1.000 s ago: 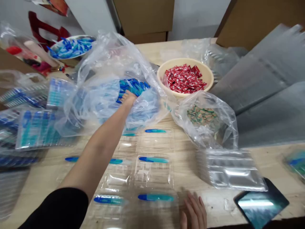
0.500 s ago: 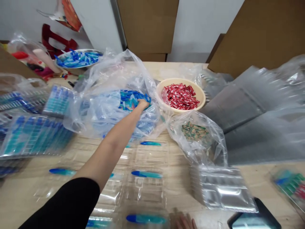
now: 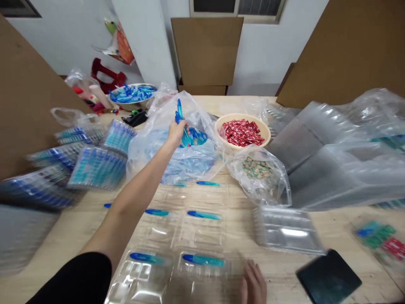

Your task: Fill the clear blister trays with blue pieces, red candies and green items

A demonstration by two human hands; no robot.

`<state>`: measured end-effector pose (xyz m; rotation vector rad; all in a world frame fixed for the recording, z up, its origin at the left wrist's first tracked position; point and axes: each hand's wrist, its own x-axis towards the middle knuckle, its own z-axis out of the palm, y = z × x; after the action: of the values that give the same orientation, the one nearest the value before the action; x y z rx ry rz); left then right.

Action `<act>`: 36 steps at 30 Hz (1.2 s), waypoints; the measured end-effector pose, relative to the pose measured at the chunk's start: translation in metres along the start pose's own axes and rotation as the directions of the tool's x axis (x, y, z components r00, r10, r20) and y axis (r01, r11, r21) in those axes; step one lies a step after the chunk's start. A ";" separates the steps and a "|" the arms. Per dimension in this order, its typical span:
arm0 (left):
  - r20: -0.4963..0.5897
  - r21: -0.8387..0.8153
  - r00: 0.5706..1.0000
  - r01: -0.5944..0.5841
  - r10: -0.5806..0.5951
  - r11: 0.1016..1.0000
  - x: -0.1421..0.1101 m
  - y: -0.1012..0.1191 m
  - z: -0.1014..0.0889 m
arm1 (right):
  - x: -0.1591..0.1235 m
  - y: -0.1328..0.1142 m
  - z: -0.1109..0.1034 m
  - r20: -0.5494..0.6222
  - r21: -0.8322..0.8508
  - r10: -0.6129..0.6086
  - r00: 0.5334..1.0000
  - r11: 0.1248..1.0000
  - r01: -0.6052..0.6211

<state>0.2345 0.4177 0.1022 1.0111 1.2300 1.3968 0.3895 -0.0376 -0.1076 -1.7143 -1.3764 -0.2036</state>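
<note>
A: Layout?

B: Long wooden table (image 3: 281,270), with upright cardboard sheets (image 3: 28,97) at left and another cardboard sheet (image 3: 348,50) at far right. A large clear plastic bag (image 3: 202,116) sits far centre, holding a mass of blue-and-teal plastic pieces (image 3: 194,137).

A: Around that?

B: Open clear blister trays (image 3: 199,228) lie flat on the near side, with single blue-and-teal pieces lying in them. Filled trays (image 3: 98,169) are heaped at left. At right are a stack of empty trays (image 3: 284,230) and a dark tablet (image 3: 329,276). Far right of the bag: a cream bowl (image 3: 243,117) of red sachets (image 3: 243,133), and a small clear bag (image 3: 262,181) of green-and-tan sachets.

A: Hands?

B: Left hand (image 3: 176,133) is closed, gripping a few pieces that stick up above the fingers, at the bag's mouth. Left arm (image 3: 139,198) runs nearly straight from near left, black sleeve (image 3: 72,280) at the frame edge. Right hand (image 3: 255,283) is open, fingers loosely apart, blurred, at the near table edge. Contact with the table: cannot tell.

A: Technique?

B: Pinch low, keep the pieces parallel, and lift straight up, wrist level, so they don't snag the film.
</note>
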 end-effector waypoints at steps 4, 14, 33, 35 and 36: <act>0.405 -0.290 0.908 0.243 -0.111 0.926 -0.087 0.030 -0.036 | 0.049 -0.025 -0.013 0.042 0.177 0.213 0.976 0.960 -0.217; 0.869 0.067 0.395 0.503 -0.299 0.861 -0.272 0.014 -0.105 | 0.192 -0.158 -0.012 0.471 0.764 0.150 0.869 0.423 -0.487; 0.681 -0.232 0.681 0.550 -0.269 0.802 -0.317 0.021 -0.137 | 0.168 -0.175 -0.034 0.529 0.814 0.126 0.839 0.204 -0.544; 0.647 -0.240 0.716 0.517 -0.262 0.821 -0.319 0.022 -0.137 | 0.165 -0.178 -0.037 0.513 0.826 0.107 0.852 0.210 -0.523; 0.634 -0.240 0.730 0.499 -0.255 0.833 -0.320 0.023 -0.137 | 0.164 -0.180 -0.039 0.505 0.832 0.094 0.858 0.211 -0.513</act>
<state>0.1533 0.0783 0.1107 0.7469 0.6048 0.8499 0.3121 0.0444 0.1115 -0.8634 -0.9263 1.0829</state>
